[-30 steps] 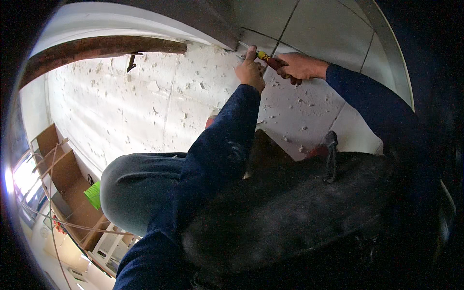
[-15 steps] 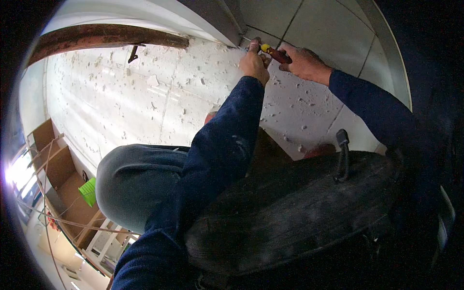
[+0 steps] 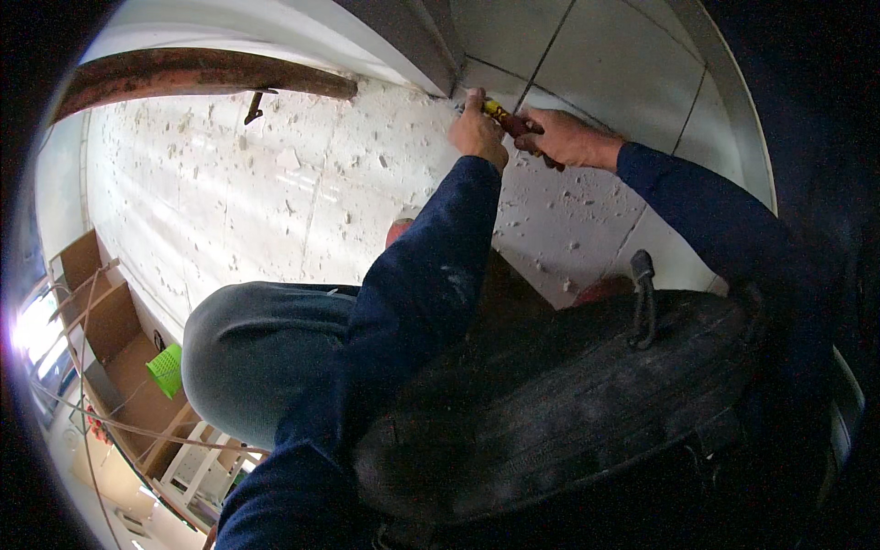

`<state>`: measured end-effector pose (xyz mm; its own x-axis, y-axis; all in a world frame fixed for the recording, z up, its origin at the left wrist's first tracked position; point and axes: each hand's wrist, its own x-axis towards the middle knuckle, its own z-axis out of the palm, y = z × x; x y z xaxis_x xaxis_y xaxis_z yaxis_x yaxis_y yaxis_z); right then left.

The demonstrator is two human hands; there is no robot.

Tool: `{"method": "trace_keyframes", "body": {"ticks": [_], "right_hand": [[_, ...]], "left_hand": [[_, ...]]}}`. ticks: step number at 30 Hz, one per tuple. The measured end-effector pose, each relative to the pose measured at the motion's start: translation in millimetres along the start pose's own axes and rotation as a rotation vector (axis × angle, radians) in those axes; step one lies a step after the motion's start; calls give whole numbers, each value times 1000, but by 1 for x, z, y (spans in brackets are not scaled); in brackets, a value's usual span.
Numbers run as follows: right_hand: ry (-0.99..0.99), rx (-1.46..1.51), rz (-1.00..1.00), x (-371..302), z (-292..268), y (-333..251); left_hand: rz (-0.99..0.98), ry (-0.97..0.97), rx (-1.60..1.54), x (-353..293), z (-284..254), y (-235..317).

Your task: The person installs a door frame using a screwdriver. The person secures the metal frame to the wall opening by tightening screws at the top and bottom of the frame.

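In the head view, at twelve o'clock, my right hand [image 3: 570, 137] has its fingers wrapped round the red-and-yellow pliers [image 3: 513, 122] against the tiled wall [image 3: 596, 46], my left hand [image 3: 478, 135] pinching narrowly at their tip.

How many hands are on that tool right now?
2. The right hand grips the red-handled tool by its handles; the left hand sits at its yellow tip, against the wall corner. The tip contact itself is hidden.
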<state>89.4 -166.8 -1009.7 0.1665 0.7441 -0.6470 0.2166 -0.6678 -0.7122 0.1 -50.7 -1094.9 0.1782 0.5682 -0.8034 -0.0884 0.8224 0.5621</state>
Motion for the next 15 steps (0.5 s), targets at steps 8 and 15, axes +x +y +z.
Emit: {"method": "trace_keyframes", "body": {"ticks": [8, 15], "right_hand": [[33, 58, -97, 12, 4, 22], [55, 21, -65, 7, -5, 20]], "left_hand": [[42, 6, -80, 3, 5, -2], [-40, 16, -53, -11, 7, 4]]}}
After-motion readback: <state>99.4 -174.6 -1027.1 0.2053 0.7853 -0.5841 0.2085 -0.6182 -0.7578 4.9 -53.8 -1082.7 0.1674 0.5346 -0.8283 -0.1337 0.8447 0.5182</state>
